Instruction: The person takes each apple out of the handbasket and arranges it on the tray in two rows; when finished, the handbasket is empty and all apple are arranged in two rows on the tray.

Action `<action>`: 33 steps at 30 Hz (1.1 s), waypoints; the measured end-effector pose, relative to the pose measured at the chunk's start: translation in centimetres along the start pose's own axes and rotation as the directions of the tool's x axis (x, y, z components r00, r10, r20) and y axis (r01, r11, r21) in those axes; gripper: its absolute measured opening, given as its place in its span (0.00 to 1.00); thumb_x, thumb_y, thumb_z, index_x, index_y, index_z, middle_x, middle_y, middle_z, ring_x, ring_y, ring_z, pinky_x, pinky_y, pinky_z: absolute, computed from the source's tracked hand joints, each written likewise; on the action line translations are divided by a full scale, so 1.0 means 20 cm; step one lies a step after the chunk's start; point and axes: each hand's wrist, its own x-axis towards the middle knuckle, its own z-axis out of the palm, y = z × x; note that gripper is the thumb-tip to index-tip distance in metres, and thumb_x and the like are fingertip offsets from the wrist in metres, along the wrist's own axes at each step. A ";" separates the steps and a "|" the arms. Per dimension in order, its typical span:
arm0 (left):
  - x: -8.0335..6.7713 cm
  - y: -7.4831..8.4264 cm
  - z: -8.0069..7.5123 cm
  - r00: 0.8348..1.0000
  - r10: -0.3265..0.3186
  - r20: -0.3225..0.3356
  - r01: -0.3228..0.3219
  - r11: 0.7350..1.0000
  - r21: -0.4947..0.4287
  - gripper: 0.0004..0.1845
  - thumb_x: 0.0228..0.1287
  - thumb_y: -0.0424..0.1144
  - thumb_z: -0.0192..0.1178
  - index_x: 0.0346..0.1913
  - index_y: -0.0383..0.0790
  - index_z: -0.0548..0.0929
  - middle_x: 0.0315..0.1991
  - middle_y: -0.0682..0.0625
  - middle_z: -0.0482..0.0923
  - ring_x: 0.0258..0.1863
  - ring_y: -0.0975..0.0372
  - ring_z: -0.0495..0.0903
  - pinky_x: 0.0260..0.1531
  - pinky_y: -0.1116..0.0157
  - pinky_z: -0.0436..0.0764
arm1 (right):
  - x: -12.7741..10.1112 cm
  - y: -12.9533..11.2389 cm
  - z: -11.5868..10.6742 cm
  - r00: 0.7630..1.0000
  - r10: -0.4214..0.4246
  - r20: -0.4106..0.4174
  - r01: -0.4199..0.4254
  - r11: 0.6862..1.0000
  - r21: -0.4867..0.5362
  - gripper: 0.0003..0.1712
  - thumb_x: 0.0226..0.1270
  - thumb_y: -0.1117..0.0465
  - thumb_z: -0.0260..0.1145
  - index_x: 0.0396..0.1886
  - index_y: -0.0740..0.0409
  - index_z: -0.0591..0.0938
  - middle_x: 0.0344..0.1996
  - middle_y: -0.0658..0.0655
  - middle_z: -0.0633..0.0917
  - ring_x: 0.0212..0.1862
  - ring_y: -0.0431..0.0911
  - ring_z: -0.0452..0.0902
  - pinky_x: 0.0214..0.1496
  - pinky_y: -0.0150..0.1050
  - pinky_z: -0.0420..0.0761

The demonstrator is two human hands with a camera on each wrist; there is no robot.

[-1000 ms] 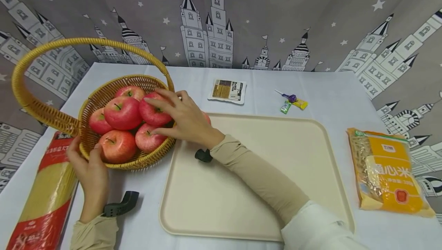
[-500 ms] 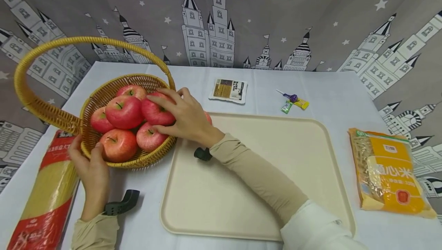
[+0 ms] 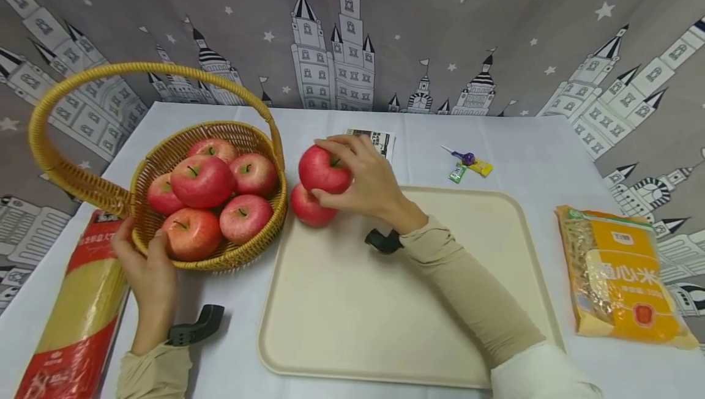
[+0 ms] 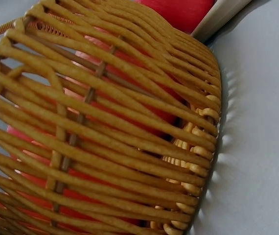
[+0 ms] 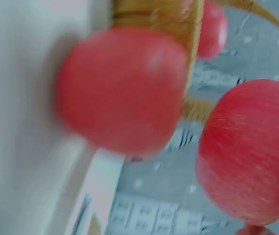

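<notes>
In the head view, a wicker basket (image 3: 259,251) with a tall handle holds several red apples. My left hand (image 3: 151,283) grips its near-left rim; the left wrist view shows mostly the woven basket wall (image 4: 110,127). Held in my right hand (image 3: 371,182) is a red apple (image 3: 325,169), raised just right of the basket. The right wrist view shows this held apple (image 5: 252,152) close up at the right. Below it, another apple (image 3: 309,209) rests at the far-left corner of the beige tray (image 3: 385,325), beside the basket.
Red-and-yellow packaged noodles (image 3: 77,307) lie left of the basket. Behind the tray are a small flat packet (image 3: 382,140), partly hidden by my right hand, and a lollipop (image 3: 467,158) with small wrapped sweets (image 3: 478,166). An orange food bag (image 3: 628,276) lies at the right.
My right hand has lifted an apple out of the basket and carried it right, above the tray's far-left corner. The apple on the tray is now more exposed. My left hand stays at the rim.
</notes>
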 end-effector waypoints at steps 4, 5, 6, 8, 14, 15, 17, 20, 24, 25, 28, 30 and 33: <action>0.00 0.00 -0.01 1.000 0.006 0.002 -0.006 0.999 0.034 0.24 0.65 0.36 0.42 0.64 0.47 0.56 0.67 0.50 0.52 0.66 0.66 0.52 0.68 0.71 0.49 | -0.12 0.13 -0.06 0.995 0.052 0.083 -0.046 0.996 -0.071 0.38 0.42 0.39 0.65 0.56 0.44 0.74 0.52 0.52 0.75 0.50 0.45 0.67 0.41 0.41 0.78; 0.00 0.00 -0.01 1.000 0.009 0.004 -0.009 0.999 0.045 0.24 0.65 0.36 0.42 0.64 0.47 0.56 0.66 0.50 0.53 0.67 0.66 0.52 0.68 0.71 0.49 | -0.16 0.16 -0.07 0.992 0.061 0.110 -0.050 0.994 -0.095 0.38 0.42 0.38 0.65 0.57 0.44 0.73 0.51 0.52 0.75 0.50 0.45 0.67 0.40 0.41 0.78; 0.00 0.00 -0.01 1.000 0.010 0.006 -0.010 0.999 0.050 0.24 0.65 0.36 0.42 0.64 0.47 0.56 0.66 0.50 0.53 0.67 0.66 0.52 0.68 0.71 0.49 | -0.19 0.19 -0.08 0.988 0.067 0.136 -0.050 0.991 -0.121 0.38 0.42 0.37 0.65 0.57 0.44 0.73 0.51 0.52 0.75 0.49 0.45 0.67 0.39 0.41 0.78; 0.00 0.00 -0.02 1.000 0.015 0.009 -0.016 0.998 0.061 0.24 0.65 0.36 0.42 0.64 0.47 0.56 0.66 0.50 0.53 0.67 0.66 0.52 0.68 0.71 0.49 | -0.26 0.23 -0.09 0.978 0.085 0.191 -0.055 0.986 -0.157 0.38 0.42 0.36 0.64 0.57 0.44 0.73 0.50 0.53 0.76 0.48 0.45 0.67 0.38 0.41 0.78; -0.01 -0.01 -0.02 1.000 0.022 0.017 -0.023 0.998 0.063 0.24 0.65 0.36 0.42 0.64 0.47 0.55 0.67 0.51 0.52 0.67 0.66 0.52 0.68 0.70 0.49 | -0.38 0.31 -0.13 0.955 0.126 0.269 -0.084 0.983 -0.163 0.39 0.44 0.36 0.64 0.58 0.44 0.72 0.50 0.53 0.76 0.48 0.45 0.68 0.40 0.42 0.78; -0.01 -0.01 -0.02 1.000 0.022 0.018 -0.024 0.998 0.062 0.24 0.65 0.36 0.41 0.64 0.47 0.55 0.67 0.51 0.52 0.67 0.66 0.52 0.68 0.70 0.49 | -0.38 0.32 -0.14 0.953 0.127 0.276 -0.085 0.984 -0.156 0.39 0.45 0.36 0.64 0.59 0.44 0.71 0.51 0.52 0.76 0.48 0.45 0.67 0.40 0.42 0.78; -0.01 -0.01 -0.02 0.999 0.028 0.016 -0.029 0.998 0.057 0.24 0.65 0.36 0.42 0.64 0.47 0.55 0.66 0.51 0.53 0.67 0.66 0.53 0.68 0.70 0.50 | -0.39 0.32 -0.14 0.946 0.126 0.300 -0.086 0.986 -0.144 0.40 0.47 0.35 0.63 0.61 0.43 0.70 0.53 0.52 0.75 0.50 0.46 0.66 0.42 0.43 0.77; -0.01 -0.01 -0.01 0.999 0.034 0.012 -0.034 0.998 0.050 0.24 0.65 0.35 0.42 0.64 0.46 0.56 0.66 0.50 0.53 0.66 0.65 0.53 0.68 0.69 0.50 | -0.40 0.32 -0.14 0.922 0.141 0.360 -0.101 0.987 -0.127 0.41 0.49 0.33 0.61 0.64 0.41 0.66 0.56 0.51 0.72 0.54 0.46 0.65 0.46 0.45 0.77; 0.00 -0.01 0.00 0.999 0.034 0.009 -0.034 0.998 0.052 0.25 0.65 0.36 0.42 0.64 0.46 0.56 0.66 0.49 0.53 0.65 0.66 0.54 0.68 0.69 0.50 | -0.40 0.31 -0.13 0.900 0.151 0.410 -0.123 0.988 -0.093 0.45 0.48 0.35 0.63 0.66 0.42 0.61 0.59 0.53 0.68 0.58 0.47 0.65 0.51 0.47 0.75; 0.00 -0.01 0.00 0.999 0.031 0.011 -0.032 0.998 0.055 0.25 0.65 0.36 0.42 0.64 0.46 0.55 0.66 0.49 0.53 0.66 0.66 0.53 0.68 0.69 0.50 | -0.40 0.31 -0.13 0.900 0.145 0.411 -0.121 0.989 -0.085 0.46 0.48 0.35 0.64 0.66 0.43 0.61 0.60 0.54 0.67 0.58 0.48 0.65 0.52 0.48 0.75; 0.00 -0.02 0.00 1.000 0.030 0.009 -0.031 0.998 0.061 0.25 0.65 0.36 0.42 0.64 0.47 0.55 0.66 0.50 0.53 0.66 0.66 0.53 0.68 0.69 0.50 | -0.39 0.31 -0.13 0.911 0.124 0.393 -0.105 0.992 -0.069 0.47 0.47 0.35 0.65 0.67 0.44 0.60 0.61 0.56 0.65 0.60 0.50 0.63 0.55 0.49 0.73; 0.00 -0.02 0.00 0.999 0.030 0.011 -0.031 0.998 0.063 0.25 0.65 0.36 0.42 0.64 0.47 0.55 0.67 0.50 0.53 0.66 0.66 0.54 0.68 0.68 0.50 | -0.37 0.29 -0.12 0.926 0.102 0.363 -0.087 0.995 -0.057 0.47 0.48 0.35 0.64 0.67 0.43 0.60 0.63 0.58 0.64 0.62 0.50 0.60 0.56 0.50 0.71; 0.00 -0.02 0.00 0.999 0.033 0.011 -0.034 0.997 0.068 0.25 0.65 0.36 0.42 0.64 0.47 0.55 0.66 0.50 0.53 0.66 0.65 0.54 0.68 0.68 0.50 | -0.32 0.23 -0.11 0.952 0.042 0.303 -0.039 0.999 -0.016 0.44 0.49 0.37 0.65 0.66 0.43 0.62 0.62 0.57 0.65 0.63 0.50 0.59 0.58 0.49 0.70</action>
